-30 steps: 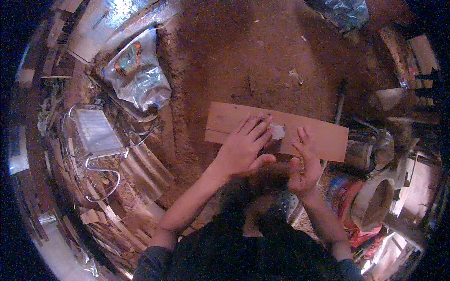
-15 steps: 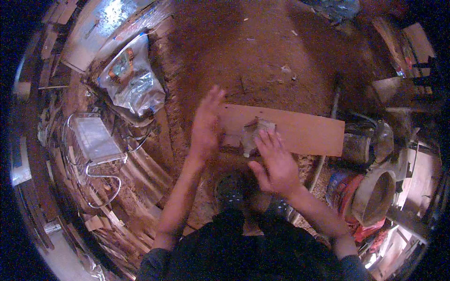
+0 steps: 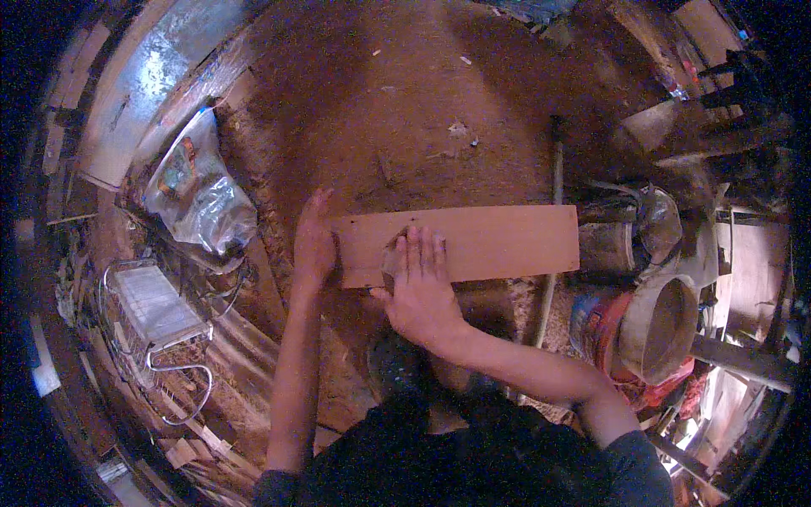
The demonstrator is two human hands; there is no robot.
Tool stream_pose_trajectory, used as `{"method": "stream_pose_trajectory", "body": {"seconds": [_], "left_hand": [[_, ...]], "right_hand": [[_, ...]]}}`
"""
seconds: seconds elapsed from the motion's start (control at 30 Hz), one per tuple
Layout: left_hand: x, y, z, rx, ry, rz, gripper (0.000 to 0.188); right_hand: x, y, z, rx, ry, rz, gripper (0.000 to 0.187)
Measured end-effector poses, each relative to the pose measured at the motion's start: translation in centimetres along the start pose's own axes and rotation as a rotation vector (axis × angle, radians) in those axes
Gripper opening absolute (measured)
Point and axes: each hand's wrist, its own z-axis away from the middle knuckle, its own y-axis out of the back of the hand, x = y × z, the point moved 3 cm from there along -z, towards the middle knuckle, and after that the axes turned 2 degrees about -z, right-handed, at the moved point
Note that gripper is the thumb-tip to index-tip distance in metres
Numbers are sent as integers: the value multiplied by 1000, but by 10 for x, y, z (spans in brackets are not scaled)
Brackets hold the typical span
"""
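Note:
A flat wooden board [image 3: 515,241] lies crosswise in front of me. My right hand [image 3: 427,296] presses down on its left half with fingers laid out together, holding a worn grey-brown piece of sandpaper [image 3: 390,264] against the wood. Most of that piece is hidden under the palm and fingers. At the board's left end, my left hand [image 3: 315,253] stands upright against the edge, its fingers stretched away from me and not wrapped round the wood. Whatever supports the board underneath is mostly hidden.
A clear plastic bag [image 3: 207,198] and a metal-framed chair [image 3: 156,296] stand at left, near scattered wood strips. On the right are a round bucket-like container [image 3: 659,329], red material and a pole [image 3: 553,169]. Brown earth floor [image 3: 405,127] stretches ahead.
My left hand, blurred earlier, now rests at the board's end. My right hand has slid the sandpaper slightly toward the board's left end. The whole view has shifted and turned slightly.

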Motion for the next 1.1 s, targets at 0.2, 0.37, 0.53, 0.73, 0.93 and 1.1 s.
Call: {"method": "stream_pose_trajectory", "body": {"seconds": [0.2,0.37,0.53,0.73,0.93,1.1], "left_hand": [[12,5,4,-5,105,93,48],[25,14,3,-25,252,170,49],[23,10,3,-22,218,123,46],[17,7,3,-3,64,74,43],[25,13,3,-46,278,167,52],[32,17,-1,-24,212,267,59]], "right_hand": [[1,2,5,-34,81,180,57],[-2,5,4,-56,110,232,57],[1,2,7,-118,112,209,57],[3,-3,5,29,61,9,72],[19,1,8,35,90,-147,70],[63,11,19,56,-10,22,61]]}}
